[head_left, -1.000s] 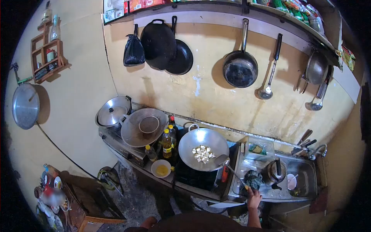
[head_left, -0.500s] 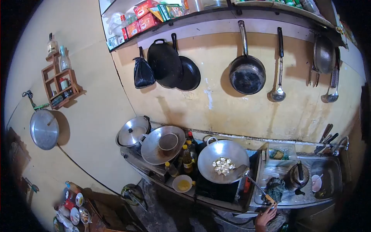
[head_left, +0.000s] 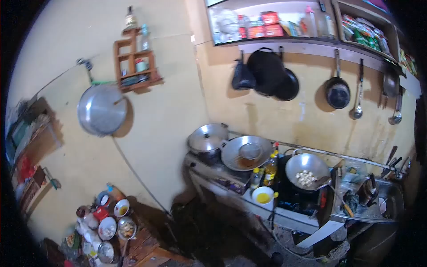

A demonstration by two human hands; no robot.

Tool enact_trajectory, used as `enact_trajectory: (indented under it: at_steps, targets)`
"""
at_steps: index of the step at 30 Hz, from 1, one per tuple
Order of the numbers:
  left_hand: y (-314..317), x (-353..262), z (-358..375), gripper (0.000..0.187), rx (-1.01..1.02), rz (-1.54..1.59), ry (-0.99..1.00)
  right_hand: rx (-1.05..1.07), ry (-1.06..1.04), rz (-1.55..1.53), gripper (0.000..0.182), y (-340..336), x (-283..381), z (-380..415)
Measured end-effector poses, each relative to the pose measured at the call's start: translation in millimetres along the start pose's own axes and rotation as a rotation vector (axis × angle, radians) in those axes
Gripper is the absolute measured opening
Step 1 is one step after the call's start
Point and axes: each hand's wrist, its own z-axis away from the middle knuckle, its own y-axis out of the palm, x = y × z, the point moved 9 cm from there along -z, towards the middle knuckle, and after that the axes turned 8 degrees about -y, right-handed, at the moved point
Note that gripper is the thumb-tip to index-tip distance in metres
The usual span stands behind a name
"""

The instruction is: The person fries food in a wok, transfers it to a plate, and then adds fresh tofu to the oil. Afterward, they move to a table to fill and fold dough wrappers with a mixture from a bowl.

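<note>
Neither of my hands is in the head view. A wok (head_left: 293,165) on the stove at the right holds pale cut pieces (head_left: 306,179). A long metal spatula (head_left: 336,195) leans over its right rim, its orange-brown handle end above the sink counter, with no hand on it. Left of the wok stand oil bottles (head_left: 269,171) and a white bowl (head_left: 266,203) of yellow liquid. Further left are a second wok (head_left: 231,155) with a strainer (head_left: 250,151) in it and a lidded pot (head_left: 202,133).
A wooden table (head_left: 149,244) at lower left carries several bowls, among them a bowl of white pieces (head_left: 107,228). The sink (head_left: 393,202) and a kettle (head_left: 368,191) are at the right. Pans hang on the wall below a shelf (head_left: 289,41). A hose (head_left: 291,250) runs along the floor.
The view has swung left, so the scene sits further right and more of the low table shows. My right hand has let go of the spatula and left the view.
</note>
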Motion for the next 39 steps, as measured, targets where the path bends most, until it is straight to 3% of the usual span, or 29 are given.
enact_trajectory:
  at_steps: [8, 9, 10, 14, 16, 17, 18, 20, 22, 25, 26, 27, 28, 29, 30, 31, 33, 35, 36, 37, 39]
  targets:
    - [121, 78, 189, 0.035, 0.098, 0.275, -0.177, 0.935, -0.155, -0.02, 0.046, 187, 106, 22]
    - [126, 93, 201, 0.036, 0.093, 0.299, -0.2, 0.942, -0.177, 0.003, 0.046, 200, 108, 7]
    - [127, 107, 211, 0.036, 0.088, 0.324, -0.225, 0.457, -0.881, -0.015, 0.034, 127, 219, 27]
    - [190, 139, 300, 0.036, 0.114, 0.516, -0.364, 0.611, -0.957, 0.414, 0.036, 199, 272, 17]
    - [226, 150, 342, 0.036, 0.139, 0.603, -0.436, 0.759, -0.01, -0.143, 0.03, 215, 233, 25]
    - [237, 165, 359, 0.037, 0.142, 0.634, -0.472, 0.787, -0.033, -0.118, 0.03, 249, 242, 17]
    - [243, 185, 371, 0.037, 0.138, 0.658, -0.506, 0.865, -0.28, 0.016, 0.029, 274, 210, -27]
    - [243, 239, 393, 0.037, 0.116, 0.691, -0.57, 0.974, -0.795, 0.272, 0.028, 346, 308, -17]
    - [260, 269, 422, 0.037, 0.12, 0.747, -0.632, 1.059, -1.298, 0.541, 0.028, 399, 383, 24]
    - [320, 240, 479, 0.038, 0.187, 0.895, -0.701, 1.182, -2.031, 0.942, 0.033, 415, 381, 124]
    - [337, 231, 481, 0.038, 0.206, 0.943, -0.713, 1.228, -2.037, 0.958, 0.033, 424, 396, 161]
    - [333, 250, 490, 0.043, 0.248, 0.852, -0.622, 1.126, -1.283, 0.695, 0.034, 354, 520, 186]
    - [309, 259, 496, 0.043, 0.261, 0.889, -0.621, 1.156, -1.272, 0.725, 0.034, 410, 547, 170]
    - [266, 260, 513, 0.045, 0.374, 0.958, -0.676, 1.245, -0.961, 0.734, 0.039, 445, 543, 156]
    - [193, 262, 533, 0.041, 0.254, 1.005, -0.679, 1.301, -0.648, 0.729, 0.044, 454, 526, 155]
    - [132, 268, 553, 0.038, 0.129, 1.041, -0.681, 1.305, -0.637, 0.742, 0.044, 441, 536, 178]
    - [80, 289, 574, 0.031, -0.119, 1.252, -0.587, 1.1, -0.369, 0.315, 0.037, 405, 583, 207]
    - [41, 319, 595, 0.025, -0.41, 1.296, -0.522, 1.016, -0.448, 0.321, 0.039, 404, 598, 224]
    - [32, 336, 605, 0.024, -0.447, 1.275, -0.57, 0.935, -0.535, 0.331, 0.042, 398, 600, 237]
    - [24, 353, 614, 0.022, -0.483, 1.255, -0.615, 0.93, -0.506, 0.33, 0.042, 427, 581, 225]
    - [25, 396, 627, 0.024, -0.563, 1.107, -0.765, 0.82, -0.577, 0.019, 0.049, 481, 490, 203]
